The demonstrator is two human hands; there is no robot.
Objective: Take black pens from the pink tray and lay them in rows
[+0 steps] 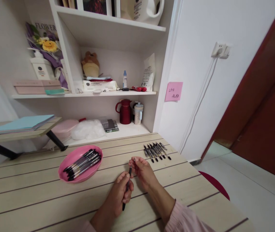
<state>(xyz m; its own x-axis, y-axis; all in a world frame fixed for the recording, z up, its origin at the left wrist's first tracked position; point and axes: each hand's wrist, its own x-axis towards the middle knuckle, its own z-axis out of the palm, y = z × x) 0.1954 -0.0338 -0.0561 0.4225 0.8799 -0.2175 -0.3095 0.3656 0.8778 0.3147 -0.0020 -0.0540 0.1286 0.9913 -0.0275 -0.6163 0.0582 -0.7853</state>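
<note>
My left hand [119,195] has its fingers shut tight around a black pen [129,175] above the tabletop [43,199]. My right hand [144,170] pinches the pen's top. A pink dish [84,179] of pens sits left. A row of pens [155,150] lies ahead.

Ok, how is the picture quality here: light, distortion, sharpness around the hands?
Head view: soft, even light, faint shadows, no glare on the table; wide-angle distortion tilts the door frame and shelves toward the edges; the left hand, the pen it grips and the right hand are sharp, though what the right fingertips pinch is too small to tell.
</note>
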